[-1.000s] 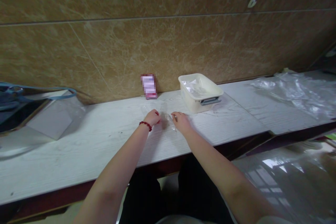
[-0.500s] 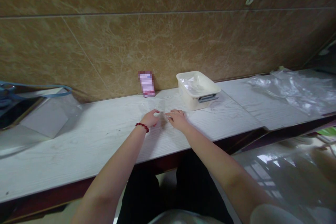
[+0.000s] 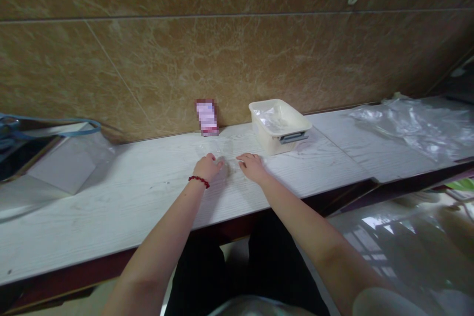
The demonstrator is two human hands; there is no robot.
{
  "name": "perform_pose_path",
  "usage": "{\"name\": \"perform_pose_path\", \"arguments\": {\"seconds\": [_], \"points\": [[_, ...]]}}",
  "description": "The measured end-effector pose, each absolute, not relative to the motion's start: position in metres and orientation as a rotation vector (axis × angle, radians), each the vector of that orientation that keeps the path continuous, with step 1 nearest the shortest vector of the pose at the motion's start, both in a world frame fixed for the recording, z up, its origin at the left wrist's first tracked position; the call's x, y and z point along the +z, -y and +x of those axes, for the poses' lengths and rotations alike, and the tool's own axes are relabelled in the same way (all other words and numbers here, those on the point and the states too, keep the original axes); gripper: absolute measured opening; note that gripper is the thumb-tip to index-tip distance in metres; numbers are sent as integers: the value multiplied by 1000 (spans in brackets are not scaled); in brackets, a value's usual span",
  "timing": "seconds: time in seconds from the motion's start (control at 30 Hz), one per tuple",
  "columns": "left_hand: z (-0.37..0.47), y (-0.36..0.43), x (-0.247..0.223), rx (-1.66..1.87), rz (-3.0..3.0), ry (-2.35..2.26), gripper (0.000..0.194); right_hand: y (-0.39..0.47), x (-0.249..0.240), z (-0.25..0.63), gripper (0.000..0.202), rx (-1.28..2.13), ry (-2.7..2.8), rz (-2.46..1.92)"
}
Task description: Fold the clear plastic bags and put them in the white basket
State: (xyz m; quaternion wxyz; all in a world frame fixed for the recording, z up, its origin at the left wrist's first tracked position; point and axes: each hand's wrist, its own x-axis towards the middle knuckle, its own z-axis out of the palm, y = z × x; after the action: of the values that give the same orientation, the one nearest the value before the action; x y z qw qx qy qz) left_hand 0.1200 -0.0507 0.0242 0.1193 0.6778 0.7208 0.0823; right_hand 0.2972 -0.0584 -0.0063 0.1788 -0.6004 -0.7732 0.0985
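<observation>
A thin clear plastic bag [image 3: 218, 148] lies on the white wood-grain counter [image 3: 140, 187], and its outline is faint. My left hand [image 3: 208, 167], with a red bead bracelet at the wrist, pinches the bag's near left part. From the other side my right hand [image 3: 251, 166] has its fingertips closed at the bag's right edge. A short gap separates the two hands. Just beyond the right hand stands a cream plastic bin [image 3: 272, 142] with a grey handle; clear plastic bags [image 3: 272, 119] lie inside it.
A phone-like object with a blurred screen [image 3: 207, 117] leans against the brown tiled wall [image 3: 166, 59]. More clear plastic [image 3: 418, 126] is spread at the right. At the left are a white box [image 3: 66, 163], a dark flat object [image 3: 25, 158] and a blue strap [image 3: 79, 133].
My left hand has shifted slightly left, and the gap between my hands has widened. My right hand is almost where it was. The bin and phone-like object have stayed put.
</observation>
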Motion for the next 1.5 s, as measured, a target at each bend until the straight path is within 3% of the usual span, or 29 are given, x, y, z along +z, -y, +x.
{"name": "perform_pose_path", "arguments": {"seconds": [0.1, 0.5, 0.63, 0.8, 1.03, 1.37, 1.5], "points": [[121, 49, 19, 155, 1945, -2167, 53, 57, -9, 298, 31, 272, 2179, -1702], [111, 43, 19, 164, 1999, -2045, 34, 66, -3, 297, 31, 220, 2233, -1731], [122, 53, 22, 268, 2353, -1936, 29, 68, -3, 296, 30, 204, 2236, -1744], [132, 70, 12, 153, 2675, -1535, 40, 69, -2, 295, 31, 183, 2240, -1736], [108, 80, 4, -34, 2593, -1577, 52, 68, 5, 304, 37, 219, 2397, -1689], [41, 129, 14, 180, 2575, -1340, 50, 67, 7, 318, 49, 295, 2555, -1521], [33, 137, 2, 362, 2577, -1328, 36, 75, 9, 323, 48, 314, 2561, -1410]]}}
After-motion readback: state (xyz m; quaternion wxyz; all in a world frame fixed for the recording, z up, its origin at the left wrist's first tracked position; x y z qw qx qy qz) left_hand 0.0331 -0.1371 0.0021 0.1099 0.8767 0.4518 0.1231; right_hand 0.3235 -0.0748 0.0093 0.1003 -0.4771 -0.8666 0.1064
